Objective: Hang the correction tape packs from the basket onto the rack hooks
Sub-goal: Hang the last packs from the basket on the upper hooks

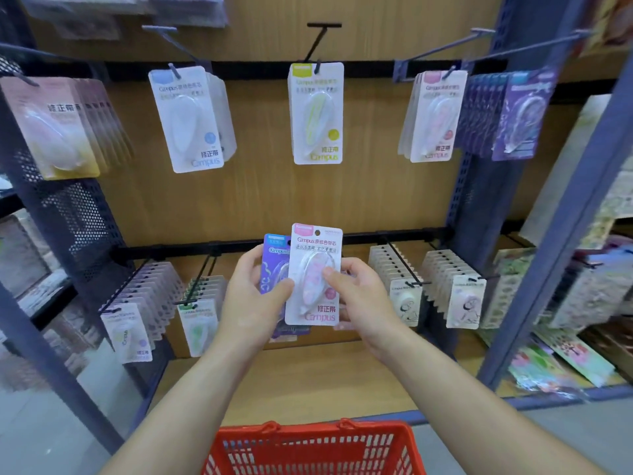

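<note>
I hold two correction tape packs in front of the rack's lower rail. A pink-topped white Campus pack [315, 275] is in front, and a purple pack [272, 265] sits partly hidden behind it. My left hand [251, 296] grips the packs from the left, thumb on the pink pack's face. From the right, my right hand [359, 299] pinches the pink pack, its thumb on the blister. The red basket [315, 447] is at the bottom, below my forearms; its inside is out of view. Upper hooks carry a matching pink pack [435, 118] and purple packs [520, 114].
The upper rail also holds a blue pack [186, 121], a yellow pack [317, 114] and pale pink packs [54, 128]. Lower hooks are stacked with several packs [404, 286]. A perforated dark side panel [68, 214] is on the left, a blue upright [561, 214] on the right.
</note>
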The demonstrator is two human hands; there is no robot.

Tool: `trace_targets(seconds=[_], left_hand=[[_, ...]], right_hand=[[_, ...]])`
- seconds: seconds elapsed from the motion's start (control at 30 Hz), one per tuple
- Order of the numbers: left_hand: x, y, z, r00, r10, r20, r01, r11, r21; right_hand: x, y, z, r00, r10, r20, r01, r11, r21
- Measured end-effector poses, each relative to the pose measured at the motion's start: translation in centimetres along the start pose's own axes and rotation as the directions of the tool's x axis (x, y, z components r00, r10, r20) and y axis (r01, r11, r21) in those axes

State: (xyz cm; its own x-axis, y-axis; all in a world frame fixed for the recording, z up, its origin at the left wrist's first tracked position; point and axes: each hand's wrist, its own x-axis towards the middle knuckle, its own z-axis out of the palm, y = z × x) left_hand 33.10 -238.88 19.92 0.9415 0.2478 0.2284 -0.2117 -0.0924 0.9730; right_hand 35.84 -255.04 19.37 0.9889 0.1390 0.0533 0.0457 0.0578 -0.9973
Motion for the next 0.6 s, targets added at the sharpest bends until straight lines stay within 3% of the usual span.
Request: trace_targets(seconds=[0.23, 0.47, 0.6], left_hand=[[0.9, 1.6, 3.9, 0.999, 0.028, 0.036, -0.025, 0.998, -0.063], [1.8, 4.5, 5.6, 0.996, 0.081, 0.044, -0.072, 0.979, -0.189], [2.4, 5.1, 5.7, 0.994, 0.107, 0.028, -0.098, 0.971, -0.216]], right_hand=[[0.5, -2.3, -4.5, 0.976, -0.114, -0.185, 0.128, 0.99, 0.064], [6.2, -10.9, -11.8, 0.827, -0.361, -0.431, 0.375, 0.925, -0.056], [9.1, -14.6, -13.8, 0.786, -0.42, -0.454, 0.412, 0.903, -0.122]])
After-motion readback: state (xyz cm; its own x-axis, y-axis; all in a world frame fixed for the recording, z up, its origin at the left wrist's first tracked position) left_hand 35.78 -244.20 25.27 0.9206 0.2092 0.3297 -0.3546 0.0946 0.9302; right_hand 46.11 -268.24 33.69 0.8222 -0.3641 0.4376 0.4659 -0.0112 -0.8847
